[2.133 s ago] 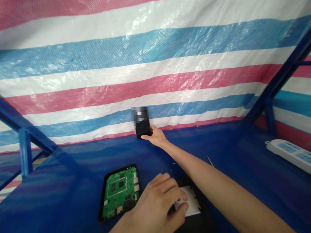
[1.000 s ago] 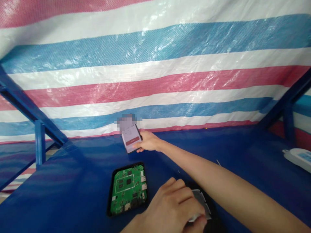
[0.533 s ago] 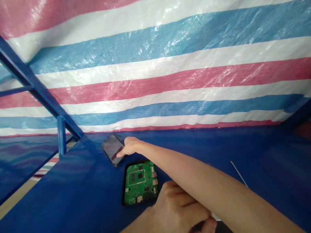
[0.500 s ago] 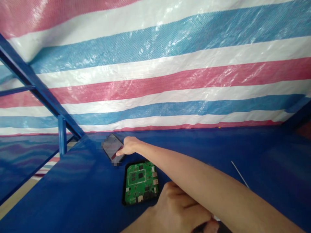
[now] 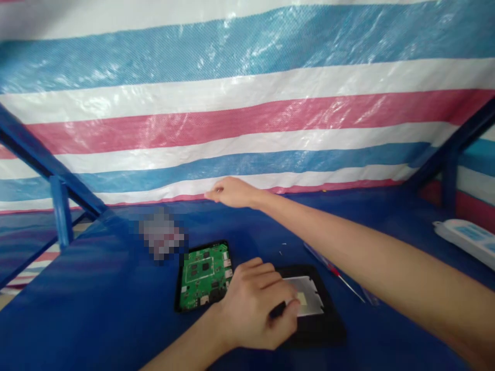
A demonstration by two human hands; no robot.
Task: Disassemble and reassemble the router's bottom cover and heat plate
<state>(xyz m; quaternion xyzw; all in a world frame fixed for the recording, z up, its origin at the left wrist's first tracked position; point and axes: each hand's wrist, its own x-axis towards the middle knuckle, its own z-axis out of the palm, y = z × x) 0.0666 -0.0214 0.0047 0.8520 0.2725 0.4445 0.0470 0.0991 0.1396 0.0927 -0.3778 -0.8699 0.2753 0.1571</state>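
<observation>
My left hand (image 5: 257,304) is closed on the left side of a black cover (image 5: 325,330) with a silver metal plate (image 5: 309,293) on its inner face. Left of it lies an open black case holding a green circuit board (image 5: 203,273), its ports facing right. My right hand (image 5: 234,192) is raised near the back edge of the table, thumb and fingers pinched together. Whatever may be between those fingertips is too small to make out. A screwdriver with a red collar (image 5: 333,269) lies partly hidden below my right forearm.
A pixelated flat item (image 5: 161,234) lies at the back left of the blue table (image 5: 96,304). A white power strip (image 5: 467,237) is at the right. Tiny pale bits (image 5: 282,250) lie behind the cover. Striped sheeting (image 5: 247,113) and blue bars (image 5: 61,214) surround the table.
My right hand has left the flat grey item and moved up and to the right. My left hand and the black cover show more fully, and the view has shifted rightward.
</observation>
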